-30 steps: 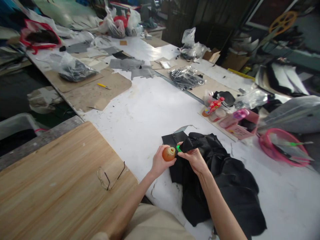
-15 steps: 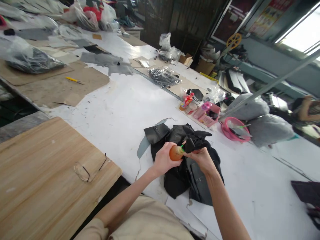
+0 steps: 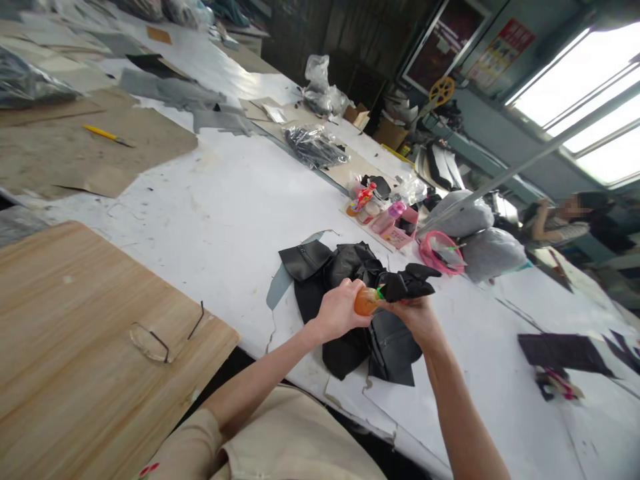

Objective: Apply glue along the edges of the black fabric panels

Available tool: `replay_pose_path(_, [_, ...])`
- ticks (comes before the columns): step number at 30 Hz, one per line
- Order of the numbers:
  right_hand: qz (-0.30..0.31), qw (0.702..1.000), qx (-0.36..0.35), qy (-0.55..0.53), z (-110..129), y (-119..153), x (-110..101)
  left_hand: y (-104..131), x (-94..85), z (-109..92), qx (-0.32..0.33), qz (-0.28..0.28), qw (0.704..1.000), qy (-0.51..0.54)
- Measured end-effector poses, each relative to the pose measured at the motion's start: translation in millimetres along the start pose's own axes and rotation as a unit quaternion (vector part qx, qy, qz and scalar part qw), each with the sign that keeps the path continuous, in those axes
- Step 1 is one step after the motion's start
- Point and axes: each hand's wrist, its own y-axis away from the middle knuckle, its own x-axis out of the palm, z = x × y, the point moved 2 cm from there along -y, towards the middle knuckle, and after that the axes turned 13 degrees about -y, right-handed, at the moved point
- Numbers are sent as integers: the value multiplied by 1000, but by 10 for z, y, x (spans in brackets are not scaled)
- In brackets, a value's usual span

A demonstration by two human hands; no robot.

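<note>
My left hand (image 3: 341,310) is wrapped round a small orange squeeze bottle (image 3: 365,302), tilted sideways with its green-ringed tip toward the right. A black leather-like piece (image 3: 411,283) is gripped in my right hand (image 3: 419,321), whose fingers are partly hidden beneath it. The bottle's tip meets the edge of that piece; whether they touch, I cannot tell. Below both hands, a heap of black leather-like pieces (image 3: 345,350) lies on the white table (image 3: 215,200). One flat black piece with a seam (image 3: 306,259) sits at the heap's left.
A wooden board (image 3: 100,360) with eyeglasses (image 3: 160,350) on it is at left. Bottles and a pink box (image 3: 400,233) stand beyond the heap, beside a pink basket (image 3: 441,253). A yellow knife (image 3: 103,133) lies on brown card. Another person (image 3: 555,223) is at far right.
Both hands have moved slightly right with the bottle and black piece. The black piece has turned and shows more of itself above my right hand. The view has swung right.
</note>
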Motion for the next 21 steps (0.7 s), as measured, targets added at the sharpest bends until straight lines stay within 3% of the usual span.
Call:
replay_pose_path(4, [-26, 999, 3, -21, 7, 95, 84, 24, -28, 9, 8, -5, 1000, -9])
replay_pose_path(9, [-3, 998, 46, -44, 24, 251, -15, 71, 18, 28, 39, 37, 997, 47])
replay_pose_path(14, [-21, 998, 24, -59, -115, 507, -66, 182, 148, 28, 69, 65, 993, 74])
replay_pose_path(21, [-147, 988, -18, -41, -357, 782, -110, 244, 455, -135, 88, 91, 991, 50])
